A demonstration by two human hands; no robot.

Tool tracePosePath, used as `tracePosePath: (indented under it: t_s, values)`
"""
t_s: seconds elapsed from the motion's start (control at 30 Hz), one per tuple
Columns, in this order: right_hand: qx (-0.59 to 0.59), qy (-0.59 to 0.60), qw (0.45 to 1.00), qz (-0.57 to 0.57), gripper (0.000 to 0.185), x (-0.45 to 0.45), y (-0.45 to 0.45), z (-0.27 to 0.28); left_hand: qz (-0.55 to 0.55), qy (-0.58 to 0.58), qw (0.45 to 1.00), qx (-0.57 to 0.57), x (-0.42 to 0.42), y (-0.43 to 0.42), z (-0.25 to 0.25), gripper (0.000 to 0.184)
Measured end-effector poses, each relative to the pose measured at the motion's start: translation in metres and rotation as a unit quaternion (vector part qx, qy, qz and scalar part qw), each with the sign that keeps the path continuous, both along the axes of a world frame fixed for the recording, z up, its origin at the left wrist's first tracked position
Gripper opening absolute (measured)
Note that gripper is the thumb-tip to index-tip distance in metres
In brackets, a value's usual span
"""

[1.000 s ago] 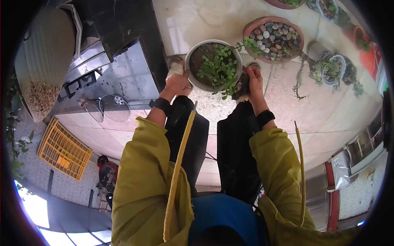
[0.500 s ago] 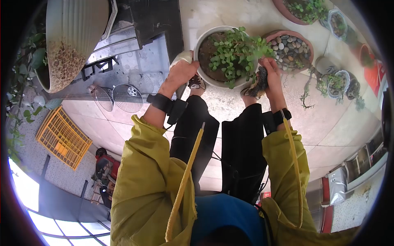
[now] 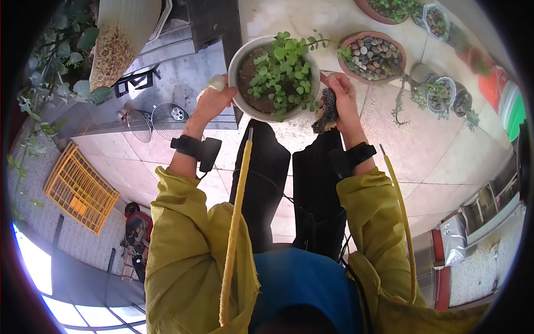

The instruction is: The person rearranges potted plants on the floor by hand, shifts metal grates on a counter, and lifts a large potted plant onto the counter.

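Observation:
A round pale pot point(image 3: 240, 100) with brown soil and a leafy green plant point(image 3: 283, 75) is between my hands, above my knees. My left hand point(image 3: 213, 103) grips the pot's left rim, with a crumpled whitish cloth point(image 3: 214, 86) at its fingers. At the right rim, my right hand point(image 3: 342, 97) is closed on the pot. A dark, rough clump point(image 3: 327, 111) hangs between that hand and the pot; what it is I cannot make out.
An oval terracotta pot point(image 3: 401, 65) of pebbles stands right of the plant, with smaller potted plants point(image 3: 440, 94) beyond. On the left are a metal surface point(image 3: 194, 72), wire strainers point(image 3: 167, 121), a tall ribbed planter point(image 3: 119, 33) and a yellow crate point(image 3: 82, 189).
The pot has come nearer to my body and covers my feet, after shifting right and then left in view. Both hands have stayed on it.

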State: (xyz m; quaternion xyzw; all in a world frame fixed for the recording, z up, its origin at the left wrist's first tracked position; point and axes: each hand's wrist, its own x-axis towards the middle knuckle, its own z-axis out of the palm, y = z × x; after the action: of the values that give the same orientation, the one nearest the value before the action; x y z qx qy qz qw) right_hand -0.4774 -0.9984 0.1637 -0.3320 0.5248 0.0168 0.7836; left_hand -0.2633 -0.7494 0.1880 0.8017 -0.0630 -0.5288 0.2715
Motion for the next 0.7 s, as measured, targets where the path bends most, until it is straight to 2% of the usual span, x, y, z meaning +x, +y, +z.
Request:
tracePosePath:
  t_s: [0.27,0.33,0.47,0.5,0.6,0.63,0.7]
  values:
    - [-0.018,-0.079,0.997,0.01,0.015,0.002,-0.015,0.128,0.038,0.06,0.994,-0.079,-0.018,0.012,0.065,0.015]
    - [-0.048,-0.079,0.995,0.031,0.015,-0.001,-0.019,0.159,0.051,0.057,0.995,-0.06,-0.025,0.011,0.082,0.015]
    - [-0.127,-0.088,0.986,0.055,0.015,-0.008,-0.028,0.22,0.083,0.062,0.99,-0.099,-0.041,0.0,0.118,0.015]
    - [-0.142,-0.081,0.985,0.059,0.015,-0.006,-0.03,0.237,0.02,0.045,0.995,-0.084,-0.04,0.002,0.124,0.018]
    - [-0.162,-0.092,0.98,0.074,0.013,-0.012,-0.037,0.272,-0.022,-0.002,0.995,-0.1,-0.049,0.004,0.135,0.023]
    - [-0.17,-0.088,0.978,0.076,0.013,-0.014,-0.037,0.282,-0.144,-0.113,0.976,-0.114,-0.053,0.031,0.107,0.029]
    - [-0.182,-0.086,0.977,0.071,0.014,-0.019,-0.038,0.295,-0.148,-0.14,0.969,-0.137,-0.053,0.025,0.119,0.03]
